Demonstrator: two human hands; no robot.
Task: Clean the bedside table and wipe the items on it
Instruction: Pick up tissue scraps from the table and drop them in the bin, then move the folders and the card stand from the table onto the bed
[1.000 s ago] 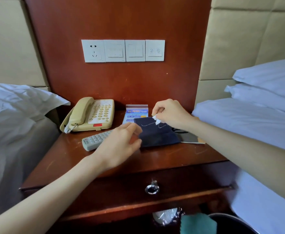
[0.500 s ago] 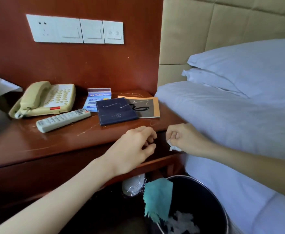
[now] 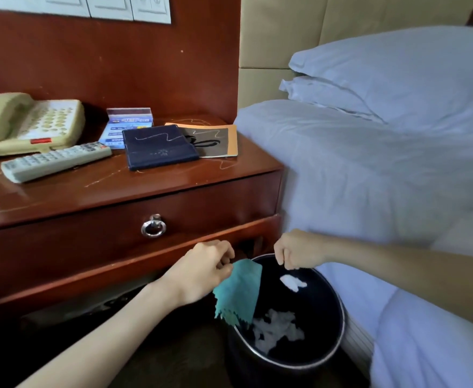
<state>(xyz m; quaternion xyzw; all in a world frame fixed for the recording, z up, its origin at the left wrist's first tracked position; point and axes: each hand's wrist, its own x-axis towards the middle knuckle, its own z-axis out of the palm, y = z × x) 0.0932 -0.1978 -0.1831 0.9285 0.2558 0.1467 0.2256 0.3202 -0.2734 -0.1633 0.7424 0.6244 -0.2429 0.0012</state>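
Observation:
My left hand (image 3: 201, 273) pinches the top corner of a teal cloth (image 3: 238, 292) that hangs over the rim of a black waste bin (image 3: 339, 303). My right hand (image 3: 299, 250) hovers over the bin, fingers pointing down and empty. Just below it a white paper scrap (image 3: 291, 282) is in mid-air above crumpled white tissue in the bin. On the wooden bedside table (image 3: 173, 186) lie a beige telephone (image 3: 34, 121), a grey remote (image 3: 53, 161), a blue card stand (image 3: 129, 119), a dark blue folder (image 3: 159, 149) and an orange-edged booklet (image 3: 224, 138).
The table's drawer has a metal ring pull (image 3: 153, 226) and is closed. A bed with white sheets (image 3: 369, 177) and two pillows (image 3: 397, 71) presses against the table's right side and the bin. Wall switches sit at the top left.
Both hands dropped from the tabletop to the bin. My right hand let go of the white scrap it carried. My left hand took hold of the teal cloth's corner.

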